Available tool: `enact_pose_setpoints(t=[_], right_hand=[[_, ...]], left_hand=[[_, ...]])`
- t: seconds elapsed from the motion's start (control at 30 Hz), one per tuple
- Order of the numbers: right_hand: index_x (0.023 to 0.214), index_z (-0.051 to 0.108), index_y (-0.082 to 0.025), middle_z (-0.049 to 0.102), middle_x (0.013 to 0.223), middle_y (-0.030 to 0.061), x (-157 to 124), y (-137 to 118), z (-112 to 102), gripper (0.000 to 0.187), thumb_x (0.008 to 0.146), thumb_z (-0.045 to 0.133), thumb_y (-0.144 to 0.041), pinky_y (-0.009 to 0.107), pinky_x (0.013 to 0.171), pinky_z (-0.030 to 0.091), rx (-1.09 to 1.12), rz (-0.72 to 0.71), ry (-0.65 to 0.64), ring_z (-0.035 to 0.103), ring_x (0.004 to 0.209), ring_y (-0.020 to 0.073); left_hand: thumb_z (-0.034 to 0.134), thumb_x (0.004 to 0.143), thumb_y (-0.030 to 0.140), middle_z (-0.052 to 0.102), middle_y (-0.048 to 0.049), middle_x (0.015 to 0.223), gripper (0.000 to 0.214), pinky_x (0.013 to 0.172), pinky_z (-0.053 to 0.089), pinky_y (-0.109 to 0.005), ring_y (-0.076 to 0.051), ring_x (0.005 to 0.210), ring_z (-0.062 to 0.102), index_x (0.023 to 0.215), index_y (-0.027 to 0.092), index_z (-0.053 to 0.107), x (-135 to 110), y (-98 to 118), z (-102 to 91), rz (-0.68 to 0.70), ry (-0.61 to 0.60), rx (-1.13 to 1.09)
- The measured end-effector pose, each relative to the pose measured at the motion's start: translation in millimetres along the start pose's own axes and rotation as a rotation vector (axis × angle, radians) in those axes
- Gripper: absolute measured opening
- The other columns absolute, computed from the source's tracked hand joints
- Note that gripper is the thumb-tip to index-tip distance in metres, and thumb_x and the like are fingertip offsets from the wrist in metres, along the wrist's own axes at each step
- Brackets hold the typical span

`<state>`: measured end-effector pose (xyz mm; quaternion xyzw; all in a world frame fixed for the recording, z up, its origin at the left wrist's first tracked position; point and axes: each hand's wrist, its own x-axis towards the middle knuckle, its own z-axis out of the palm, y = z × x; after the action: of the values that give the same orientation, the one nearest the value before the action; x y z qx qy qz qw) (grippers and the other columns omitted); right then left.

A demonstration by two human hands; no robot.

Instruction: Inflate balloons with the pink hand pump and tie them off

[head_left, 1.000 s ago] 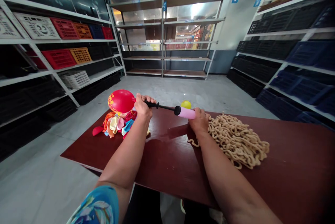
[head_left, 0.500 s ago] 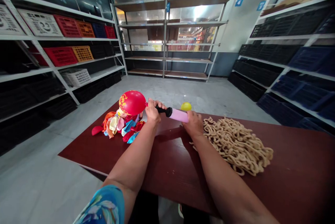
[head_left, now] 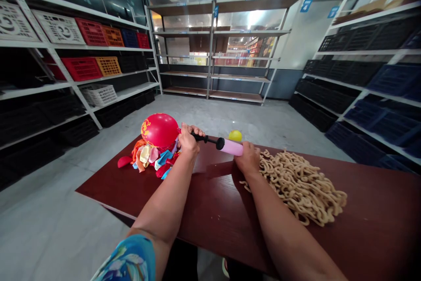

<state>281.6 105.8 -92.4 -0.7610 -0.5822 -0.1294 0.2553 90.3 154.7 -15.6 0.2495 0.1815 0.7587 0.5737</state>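
My left hand point(head_left: 189, 138) is closed around the black end of a balloon pump, where the neck of a red balloon point(head_left: 160, 129) with yellow print meets it. The balloon is inflated and sits to the left of the hand, above a pile of limp coloured balloons point(head_left: 154, 156). My right hand point(head_left: 249, 158) is wrapped round the pink barrel of the balloon pump point(head_left: 232, 147). A length of black shaft shows between the two hands. Fingers hide the far end of the barrel and the balloon's mouth.
A heap of tan rope-like strands point(head_left: 302, 186) lies right of my right hand on the dark red table point(head_left: 213, 211). Beyond the far edge a yellow balloon point(head_left: 235, 136) rests on the floor. Shelves with crates point(head_left: 88, 69) line the sides; a metal rack point(head_left: 210, 53) stands behind.
My hands have moved further apart, baring more of the pump's black shaft. The red balloon has shifted left and looks slightly larger. The view has turned a little.
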Motion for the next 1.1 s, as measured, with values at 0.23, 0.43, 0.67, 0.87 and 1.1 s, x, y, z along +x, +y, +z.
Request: enact_pose_setpoints(t=[0.23,0.43,0.67,0.87,1.1], right_hand=[[0.104,0.054,-0.018,0.057,0.101,0.0074,-6,-18,-7,0.033,0.073,0.058,-0.025,0.031,0.080,0.028,0.026,-0.120,0.026,0.042,0.087,0.0224],[0.102,0.055,-0.019,0.057,0.096,0.0063,-1,-4,-7,0.029,0.073,0.056,-0.024,0.030,0.076,0.028,0.016,-0.107,0.004,0.043,0.086,0.0212],[0.097,0.056,-0.017,0.056,0.094,0.0088,4,21,-2,0.020,0.081,0.047,-0.024,0.033,0.077,0.026,-0.037,0.076,0.022,0.044,0.083,0.0213],[0.100,0.054,-0.016,0.055,0.097,0.0100,0,5,0,0.025,0.075,0.052,-0.020,0.034,0.080,0.026,-0.010,-0.005,0.025,0.043,0.087,0.0226],[0.106,0.053,-0.017,0.055,0.102,0.0084,-7,-19,-10,0.036,0.071,0.059,-0.025,0.033,0.079,0.028,0.012,-0.108,-0.010,0.042,0.089,0.0233]], left_hand=[[0.047,0.082,0.046,0.039,0.0031,0.047,0.039,0.046,0.042,-0.029,-0.012,0.040,0.044,0.058,0.020,0.028,-16,-12,6.1,-0.021,-0.047,0.014],[0.047,0.082,0.049,0.039,0.0031,0.048,0.042,0.049,0.043,-0.028,-0.011,0.042,0.045,0.058,0.020,0.028,-5,0,0.7,-0.017,-0.022,0.024],[0.046,0.081,0.049,0.037,0.0041,0.047,0.042,0.047,0.041,-0.027,-0.011,0.040,0.043,0.059,0.020,0.026,6,17,-3.7,0.026,0.044,0.023],[0.045,0.082,0.048,0.037,0.0039,0.048,0.041,0.048,0.041,-0.027,-0.010,0.041,0.043,0.059,0.020,0.026,-2,3,-1.0,-0.008,0.016,0.005],[0.048,0.081,0.049,0.039,0.0036,0.048,0.042,0.049,0.042,-0.028,-0.011,0.041,0.045,0.059,0.020,0.027,-14,-12,4.3,-0.044,-0.030,0.024]])
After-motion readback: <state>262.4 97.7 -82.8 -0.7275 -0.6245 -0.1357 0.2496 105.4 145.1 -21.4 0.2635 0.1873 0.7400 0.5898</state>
